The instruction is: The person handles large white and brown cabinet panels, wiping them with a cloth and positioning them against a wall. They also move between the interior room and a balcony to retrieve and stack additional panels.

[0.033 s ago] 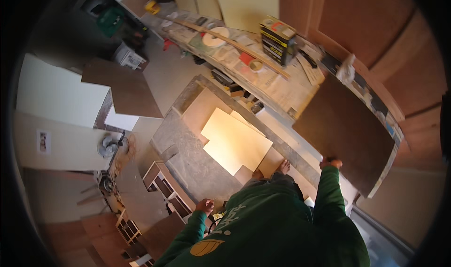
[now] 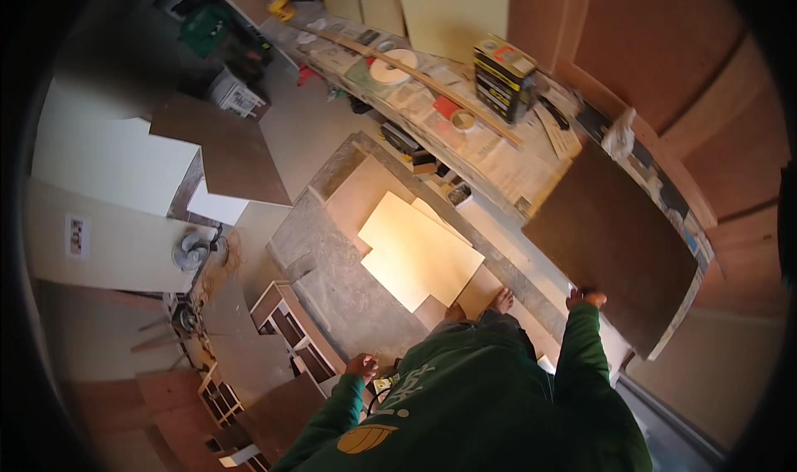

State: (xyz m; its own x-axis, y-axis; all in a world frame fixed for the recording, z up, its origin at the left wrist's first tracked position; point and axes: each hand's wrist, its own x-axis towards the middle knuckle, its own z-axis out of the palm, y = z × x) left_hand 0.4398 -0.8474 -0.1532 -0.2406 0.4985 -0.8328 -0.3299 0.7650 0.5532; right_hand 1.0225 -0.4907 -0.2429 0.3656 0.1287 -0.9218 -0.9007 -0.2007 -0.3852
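Observation:
My right hand point(image 2: 586, 297) is at the near edge of a dark brown board point(image 2: 618, 248) lying on the workbench, with its fingers closed over that edge. At lower left, my left hand point(image 2: 362, 366) hangs beside my body, fingers loosely bent and nothing visible in them. Below me a pale, cream-coloured panel point(image 2: 419, 252) with notched corners lies low down in front of my bare feet point(image 2: 501, 300). Other sheets show partly beneath it.
A long workbench point(image 2: 477, 152) runs along the far side, bearing a rectangular can point(image 2: 503, 78), a tape roll point(image 2: 462, 121), a white disc point(image 2: 393, 67) and a wooden strip point(image 2: 415, 80). Left stand an open wooden frame point(image 2: 290, 327), a fan point(image 2: 193, 250) and a brown panel point(image 2: 241, 161). A person point(image 2: 207, 36) is far left.
The view has shifted slightly, so the bench and its things sit a little lower and further right. Both hands stay in nearly the same places.

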